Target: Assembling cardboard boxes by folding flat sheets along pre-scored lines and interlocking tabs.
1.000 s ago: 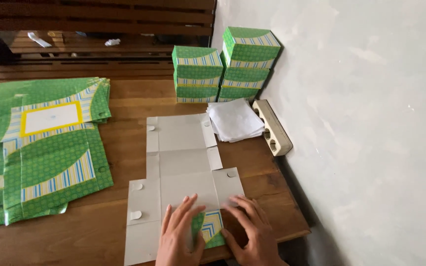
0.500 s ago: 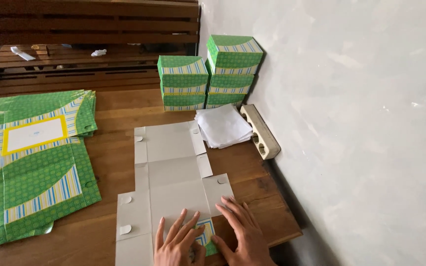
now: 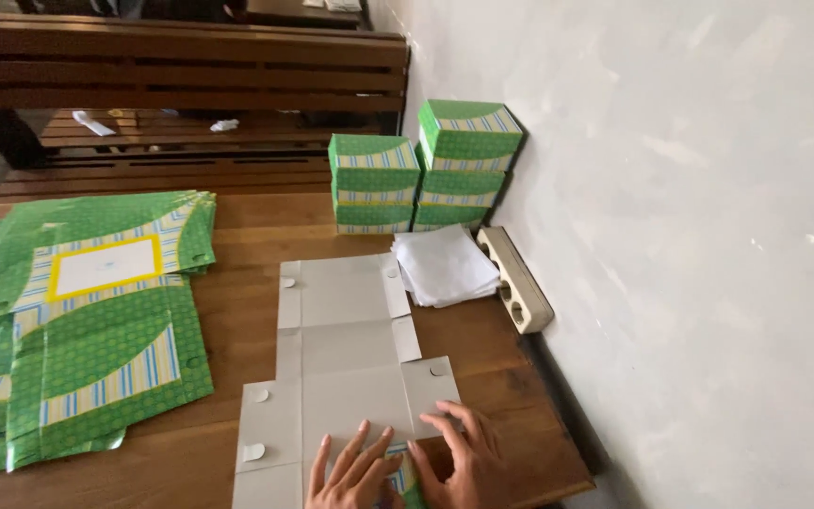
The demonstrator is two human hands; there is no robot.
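We see our left hand (image 3: 355, 471) and right hand (image 3: 459, 457) pressing flat on a grey unfolded carton blank (image 3: 346, 358) on the wooden table (image 3: 247, 311). Green flat blanks (image 3: 87, 330) lie to the left; folded green boxes (image 3: 426, 170) stand stacked by the wall.

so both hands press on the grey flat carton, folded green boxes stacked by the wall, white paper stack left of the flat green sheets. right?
Not quite: in the head view the white paper stack lies right of the flat green sheets, beside the power strip. The rest holds.
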